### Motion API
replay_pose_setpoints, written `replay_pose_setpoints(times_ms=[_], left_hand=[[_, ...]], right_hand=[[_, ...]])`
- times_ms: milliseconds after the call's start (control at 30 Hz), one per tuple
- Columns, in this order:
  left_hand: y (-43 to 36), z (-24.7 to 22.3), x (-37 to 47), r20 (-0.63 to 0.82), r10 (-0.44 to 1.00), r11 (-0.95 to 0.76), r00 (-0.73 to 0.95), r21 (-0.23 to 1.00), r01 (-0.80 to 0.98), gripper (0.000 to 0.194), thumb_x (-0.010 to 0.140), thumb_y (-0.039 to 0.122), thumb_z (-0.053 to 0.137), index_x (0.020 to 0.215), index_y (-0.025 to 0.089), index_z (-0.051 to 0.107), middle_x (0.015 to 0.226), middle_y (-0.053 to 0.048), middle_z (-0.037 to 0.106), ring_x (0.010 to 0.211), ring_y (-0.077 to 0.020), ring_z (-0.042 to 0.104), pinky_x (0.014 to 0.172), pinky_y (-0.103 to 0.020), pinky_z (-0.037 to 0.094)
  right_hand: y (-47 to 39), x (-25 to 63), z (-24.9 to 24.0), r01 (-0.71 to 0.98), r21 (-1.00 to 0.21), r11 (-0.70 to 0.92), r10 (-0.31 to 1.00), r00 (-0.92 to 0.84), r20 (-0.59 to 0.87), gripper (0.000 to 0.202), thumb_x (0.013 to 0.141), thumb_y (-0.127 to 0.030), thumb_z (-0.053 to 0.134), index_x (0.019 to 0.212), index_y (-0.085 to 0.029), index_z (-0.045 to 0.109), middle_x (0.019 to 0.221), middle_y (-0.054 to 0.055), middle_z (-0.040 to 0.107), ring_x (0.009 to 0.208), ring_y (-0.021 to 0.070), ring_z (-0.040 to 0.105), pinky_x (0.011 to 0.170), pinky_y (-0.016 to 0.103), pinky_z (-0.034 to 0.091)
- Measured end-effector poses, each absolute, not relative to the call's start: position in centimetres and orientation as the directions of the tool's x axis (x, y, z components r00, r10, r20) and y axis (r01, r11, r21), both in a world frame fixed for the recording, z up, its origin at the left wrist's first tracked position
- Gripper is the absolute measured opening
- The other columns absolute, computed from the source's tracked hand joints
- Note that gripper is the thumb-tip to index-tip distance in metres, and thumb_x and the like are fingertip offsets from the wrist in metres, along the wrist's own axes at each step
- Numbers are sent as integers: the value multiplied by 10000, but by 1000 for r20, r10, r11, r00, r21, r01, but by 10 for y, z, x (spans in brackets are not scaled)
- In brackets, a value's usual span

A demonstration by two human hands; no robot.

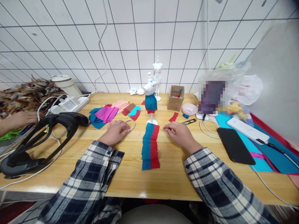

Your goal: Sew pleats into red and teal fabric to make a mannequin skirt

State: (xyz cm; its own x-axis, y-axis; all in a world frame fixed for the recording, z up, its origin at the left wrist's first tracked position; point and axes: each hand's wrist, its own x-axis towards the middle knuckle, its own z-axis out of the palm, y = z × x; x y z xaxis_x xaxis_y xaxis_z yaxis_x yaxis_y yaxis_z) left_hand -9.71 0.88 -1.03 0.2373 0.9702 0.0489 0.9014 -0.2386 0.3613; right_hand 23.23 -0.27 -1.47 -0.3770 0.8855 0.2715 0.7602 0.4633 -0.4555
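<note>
My left hand (117, 132) lies on the table with its fingers bent round the near side of a thin white loop (135, 125). To the right, my right hand (178, 134) has thumb and fingers pinched together; anything between them is too small to make out. Between my hands a teal and red fabric strip (150, 147) lies flat, slightly wrinkled. Just behind it stands a small white dress form (149, 90) on a round base, wearing a teal skirt (150, 102) with a red hem. Black thread snips (189, 121) lie beyond my right hand.
Fabric scraps (106, 115) are piled at the left. Behind stand a second dress form (157, 70), a cardboard box (175, 98) and a pink bowl (189, 109). A phone (235, 146) lies right; a black headset frame (67, 124) and another person's hand (25, 118) are left.
</note>
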Motion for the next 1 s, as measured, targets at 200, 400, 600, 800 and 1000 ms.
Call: replay_pose_setpoints(times_ms=[200, 400, 600, 800, 1000], left_hand=[[-17, -10, -34, 142, 896, -371, 421, 761, 532, 197, 979, 407, 390, 915, 226, 435, 805, 9, 706, 766, -158, 649, 767, -290, 476], [-31, -16, -6, 189, 830, -471, 525, 742, 477, 244, 998, 374, 377, 1018, 205, 551, 810, -7, 710, 801, -157, 658, 797, -285, 481], [-29, -17, -10, 230, 793, -530, 565, 718, 452, 313, 987, 357, 421, 1196, 201, 595, 947, -48, 727, 918, -179, 672, 875, -307, 500], [-28, -21, -9, 322, 768, -625, 554, 566, 538, 324, 984, 320, 436, 1248, 223, 598, 1189, -79, 692, 1085, -196, 645, 938, -324, 491], [-24, -23, -12, 362, 674, -735, 644, 410, 540, 303, 987, 255, 412, 1206, 196, 613, 1065, -86, 713, 973, -191, 645, 864, -323, 490]], right_hand=[[-18, 210, -15, 532, -702, 474, 880, -281, 382, 286, 889, -288, 558, 1157, -196, 596, 1008, 56, 720, 780, 160, 658, 704, 275, 518], [-24, 191, -23, 352, -789, 503, 856, -331, 398, 407, 867, -215, 553, 1273, -220, 526, 1269, 74, 640, 1075, 181, 646, 714, 254, 557], [-26, 191, -22, 316, -812, 491, 854, -360, 376, 463, 844, -258, 609, 1292, -233, 493, 1322, 85, 617, 1047, 200, 667, 705, 274, 562], [-31, 184, -21, 314, -862, 399, 903, -298, 309, 457, 831, -356, 659, 1231, -257, 462, 1245, 64, 676, 721, 158, 700, 660, 296, 562], [-32, 187, -18, 294, -864, 409, 899, -296, 324, 401, 834, -328, 651, 1182, -256, 465, 1205, 53, 700, 731, 158, 701, 639, 286, 555]])
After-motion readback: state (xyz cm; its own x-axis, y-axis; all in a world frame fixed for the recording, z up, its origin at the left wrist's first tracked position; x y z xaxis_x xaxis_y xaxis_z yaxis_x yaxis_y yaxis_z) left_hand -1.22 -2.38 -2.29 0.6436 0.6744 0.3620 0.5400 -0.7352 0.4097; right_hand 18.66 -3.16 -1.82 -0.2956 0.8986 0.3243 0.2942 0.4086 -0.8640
